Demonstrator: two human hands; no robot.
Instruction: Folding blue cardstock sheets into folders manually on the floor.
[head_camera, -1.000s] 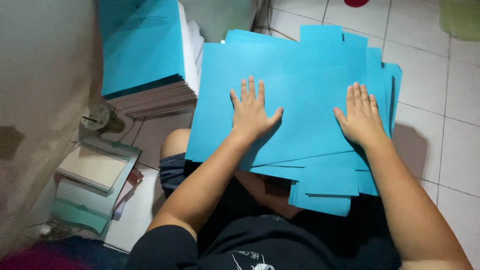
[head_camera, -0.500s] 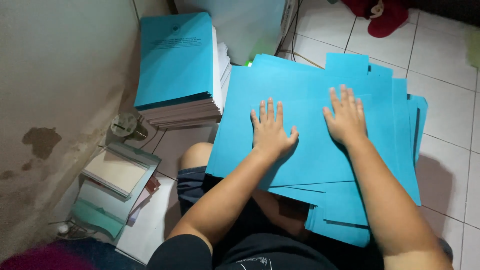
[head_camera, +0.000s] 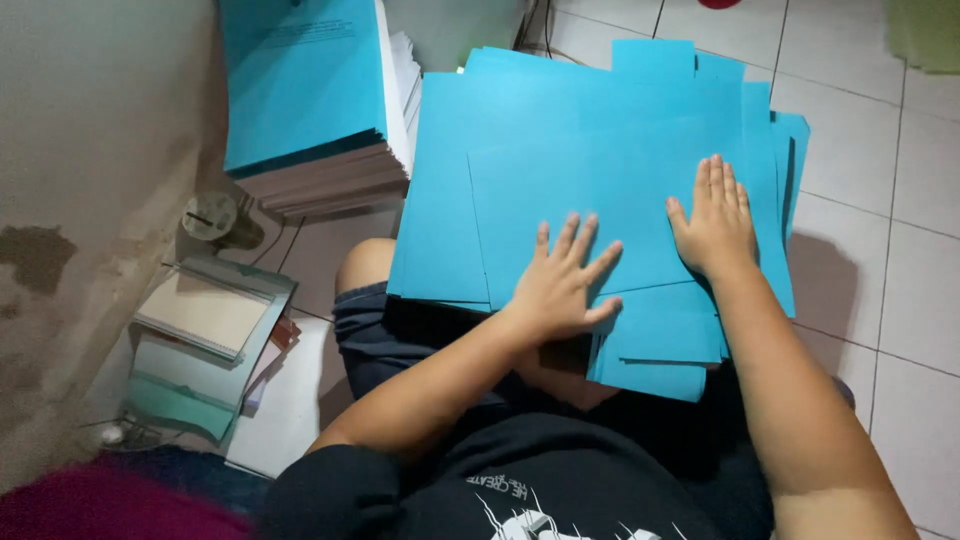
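White tiled floor (head_camera: 900, 270), stained plaster wall (head_camera: 90, 150) at left

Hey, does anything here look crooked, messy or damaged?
Yes. The blue sheets under the left hand and right hand are fanned unevenly, edges and corners sticking out at different angles. The wall on the left has a dark stained patch.

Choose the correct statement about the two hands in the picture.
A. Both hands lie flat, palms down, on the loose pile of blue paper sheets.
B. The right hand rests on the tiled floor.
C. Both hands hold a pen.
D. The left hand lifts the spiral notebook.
A: the left hand and the right hand both press flat, fingers spread, on the loose pile of blue paper sheets.
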